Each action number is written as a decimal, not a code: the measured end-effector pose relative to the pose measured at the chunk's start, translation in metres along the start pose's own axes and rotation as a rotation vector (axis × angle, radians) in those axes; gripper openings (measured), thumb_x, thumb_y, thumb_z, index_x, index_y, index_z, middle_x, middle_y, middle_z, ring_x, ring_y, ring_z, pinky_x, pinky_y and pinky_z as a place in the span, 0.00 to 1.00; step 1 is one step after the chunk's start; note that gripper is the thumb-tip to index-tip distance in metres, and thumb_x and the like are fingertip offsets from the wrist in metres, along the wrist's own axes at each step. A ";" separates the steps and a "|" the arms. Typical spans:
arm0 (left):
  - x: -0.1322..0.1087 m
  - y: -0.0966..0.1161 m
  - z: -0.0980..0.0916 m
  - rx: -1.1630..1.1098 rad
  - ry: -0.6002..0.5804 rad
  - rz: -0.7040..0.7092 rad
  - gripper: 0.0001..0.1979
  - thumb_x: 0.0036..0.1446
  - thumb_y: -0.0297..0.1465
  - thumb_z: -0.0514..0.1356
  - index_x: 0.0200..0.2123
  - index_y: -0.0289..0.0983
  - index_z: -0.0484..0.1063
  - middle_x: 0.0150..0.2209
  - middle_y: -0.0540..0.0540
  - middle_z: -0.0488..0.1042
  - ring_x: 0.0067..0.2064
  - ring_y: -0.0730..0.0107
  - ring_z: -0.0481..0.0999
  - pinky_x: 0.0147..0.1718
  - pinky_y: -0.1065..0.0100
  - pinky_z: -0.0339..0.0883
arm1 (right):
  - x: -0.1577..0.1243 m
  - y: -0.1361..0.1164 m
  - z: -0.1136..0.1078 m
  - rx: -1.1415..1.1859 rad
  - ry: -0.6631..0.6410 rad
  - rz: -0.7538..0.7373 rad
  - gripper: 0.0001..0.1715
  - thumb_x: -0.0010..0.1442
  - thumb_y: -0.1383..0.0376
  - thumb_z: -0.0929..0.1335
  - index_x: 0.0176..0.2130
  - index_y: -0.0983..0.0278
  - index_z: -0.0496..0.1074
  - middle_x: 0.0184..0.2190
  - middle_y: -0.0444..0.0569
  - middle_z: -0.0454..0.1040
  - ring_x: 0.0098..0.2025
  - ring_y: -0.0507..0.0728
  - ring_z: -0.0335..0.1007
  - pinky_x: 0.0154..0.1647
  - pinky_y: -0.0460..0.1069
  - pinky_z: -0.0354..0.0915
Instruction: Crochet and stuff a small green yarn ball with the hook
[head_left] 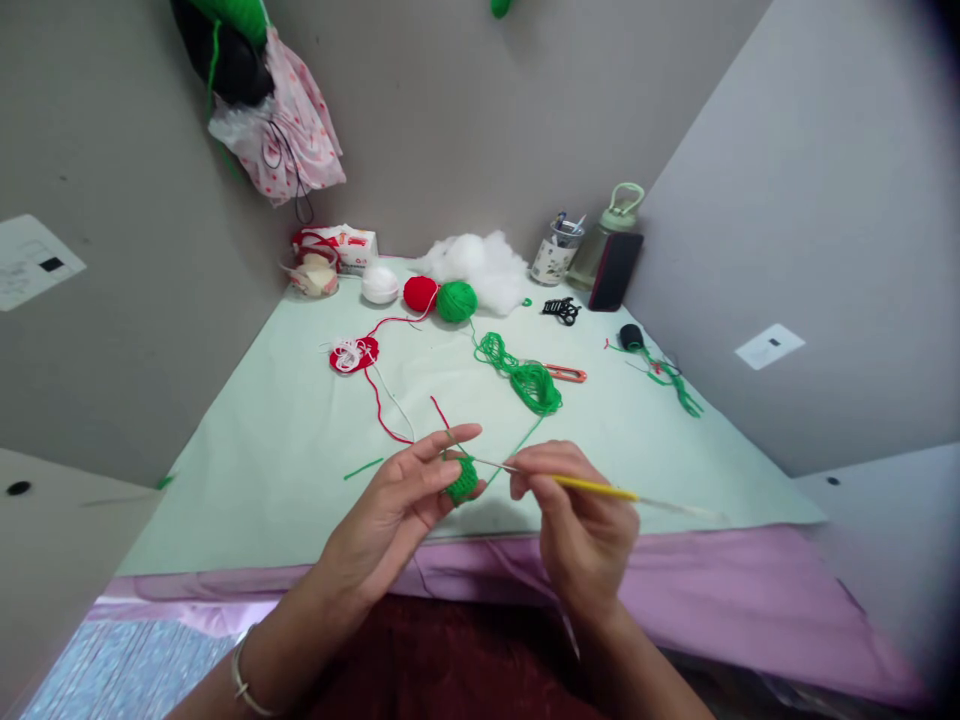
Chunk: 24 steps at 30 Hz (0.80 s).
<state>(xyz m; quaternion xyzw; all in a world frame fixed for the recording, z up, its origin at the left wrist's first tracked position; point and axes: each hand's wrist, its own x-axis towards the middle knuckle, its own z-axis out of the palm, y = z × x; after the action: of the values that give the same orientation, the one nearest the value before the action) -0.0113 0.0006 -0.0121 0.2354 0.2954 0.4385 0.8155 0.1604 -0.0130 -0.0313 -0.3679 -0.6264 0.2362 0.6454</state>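
My left hand (401, 500) pinches a small green crocheted piece (463, 479) between thumb and fingers, with the index finger stretched out above it. My right hand (574, 515) grips a yellow-handled crochet hook (592, 487), its metal tip poked into the green piece. A green strand runs from the piece up to a loose heap of green yarn (534, 383) and on to a green yarn ball (457, 301). Both hands hover over the near edge of the pale green table (270, 450).
A red ball (421, 293), a white ball (380, 284) and white stuffing (480, 262) lie at the back. A red-and-white crocheted piece (354, 354) lies left of centre. Orange-handled cutter (566, 374), black hair clip (561, 310), pen cup (556, 253), bottle (611, 235) and tissue box (345, 245) stand about.
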 end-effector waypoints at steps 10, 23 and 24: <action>-0.004 -0.003 0.009 0.144 -0.026 0.102 0.24 0.58 0.31 0.71 0.58 0.45 0.78 0.38 0.50 0.78 0.44 0.71 0.74 0.51 0.67 0.62 | 0.000 0.002 0.011 0.351 -0.046 0.212 0.09 0.69 0.65 0.70 0.43 0.56 0.83 0.36 0.46 0.77 0.33 0.52 0.71 0.34 0.48 0.68; -0.008 -0.002 0.011 0.194 -0.052 0.085 0.26 0.54 0.34 0.73 0.57 0.45 0.79 0.41 0.49 0.78 0.47 0.66 0.74 0.53 0.65 0.61 | 0.009 -0.008 0.006 0.532 0.011 0.370 0.07 0.67 0.60 0.72 0.37 0.57 0.83 0.32 0.46 0.77 0.31 0.51 0.71 0.32 0.46 0.69; -0.008 -0.003 0.011 0.273 -0.035 0.118 0.25 0.55 0.35 0.73 0.57 0.47 0.79 0.42 0.49 0.78 0.48 0.66 0.74 0.54 0.65 0.61 | 0.007 -0.008 0.007 0.454 -0.012 0.295 0.07 0.68 0.61 0.72 0.38 0.57 0.83 0.34 0.47 0.78 0.35 0.53 0.74 0.37 0.48 0.71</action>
<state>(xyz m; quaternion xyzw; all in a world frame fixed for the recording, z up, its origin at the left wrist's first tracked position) -0.0061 -0.0093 -0.0038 0.3686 0.3238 0.4374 0.7536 0.1536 -0.0108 -0.0211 -0.2998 -0.5008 0.4644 0.6661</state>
